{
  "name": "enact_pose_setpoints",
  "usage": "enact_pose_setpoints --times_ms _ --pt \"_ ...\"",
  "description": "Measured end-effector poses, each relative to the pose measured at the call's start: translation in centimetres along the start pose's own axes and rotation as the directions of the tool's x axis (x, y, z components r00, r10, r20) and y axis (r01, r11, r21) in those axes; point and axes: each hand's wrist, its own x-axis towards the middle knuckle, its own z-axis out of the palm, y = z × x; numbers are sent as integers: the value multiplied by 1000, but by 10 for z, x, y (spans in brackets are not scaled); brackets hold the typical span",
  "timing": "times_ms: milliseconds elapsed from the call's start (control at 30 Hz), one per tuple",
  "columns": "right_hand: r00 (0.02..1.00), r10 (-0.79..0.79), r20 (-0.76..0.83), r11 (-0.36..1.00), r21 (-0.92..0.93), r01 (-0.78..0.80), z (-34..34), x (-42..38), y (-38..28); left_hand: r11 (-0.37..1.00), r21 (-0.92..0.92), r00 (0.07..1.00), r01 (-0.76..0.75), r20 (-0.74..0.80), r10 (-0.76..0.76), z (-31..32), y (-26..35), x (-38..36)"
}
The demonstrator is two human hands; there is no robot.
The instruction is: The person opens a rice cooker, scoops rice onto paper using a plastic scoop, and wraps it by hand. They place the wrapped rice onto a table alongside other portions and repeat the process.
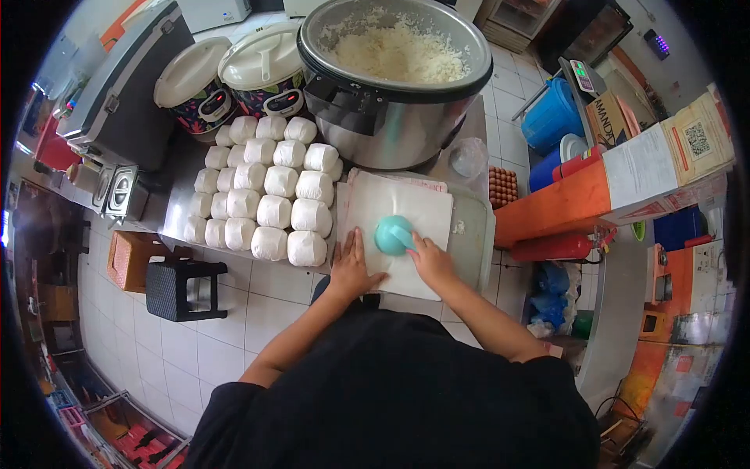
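A turquoise bowl-shaped scoop lies upside down on a stack of white wrapping paper. My right hand is closed around its handle from the right. Whatever may be under the scoop is hidden. My left hand rests flat on the left front part of the paper, fingers apart, holding nothing. To its left, several white paper-wrapped parcels are stacked in rows. Behind the paper stands a big steel cooker with white cooked rice inside.
Two lidded patterned rice cookers stand at the back left, beside a grey cool box. A clear tub extends right of the paper, near egg trays. An orange counter is farther right. A black stool stands at the lower left.
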Motion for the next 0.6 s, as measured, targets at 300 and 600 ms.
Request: enact_pose_setpoints --times_ms 300,600 --pt "989 41 -144 972 237 -6 0 3 12 999 11 997 38 60 -39 -9 7 2" --pt "854 385 -349 921 199 -334 -20 -40 99 977 -167 990 -134 17 139 -10 -17 -22"
